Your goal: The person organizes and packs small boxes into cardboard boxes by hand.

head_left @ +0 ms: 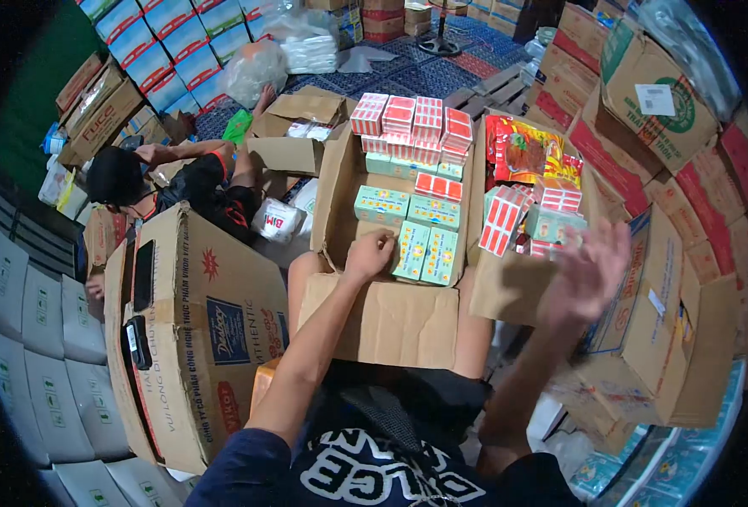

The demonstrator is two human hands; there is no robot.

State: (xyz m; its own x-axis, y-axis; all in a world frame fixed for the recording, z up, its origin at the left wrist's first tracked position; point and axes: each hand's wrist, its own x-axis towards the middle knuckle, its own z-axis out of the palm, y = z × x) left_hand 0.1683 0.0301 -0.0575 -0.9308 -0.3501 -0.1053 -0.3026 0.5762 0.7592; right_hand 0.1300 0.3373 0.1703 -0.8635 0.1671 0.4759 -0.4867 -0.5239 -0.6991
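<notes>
An open cardboard carton stands between my knees, its near flap folded out towards me. Inside are pale green packs with yellow print, and red-and-white packs stacked at the far end. My left hand is in the carton, its fingers curled in beside the nearest green packs; I see nothing in it. My right hand, blurred by motion, is raised with fingers spread over the right side of a second open carton. That one holds red food pouches and more red-and-white and green packs.
A tall carton with two dark devices on its side stands at my left. Beyond it, another person sits low among boxes. Stacked cartons line the right side. A white plastic bag lies left of the carton.
</notes>
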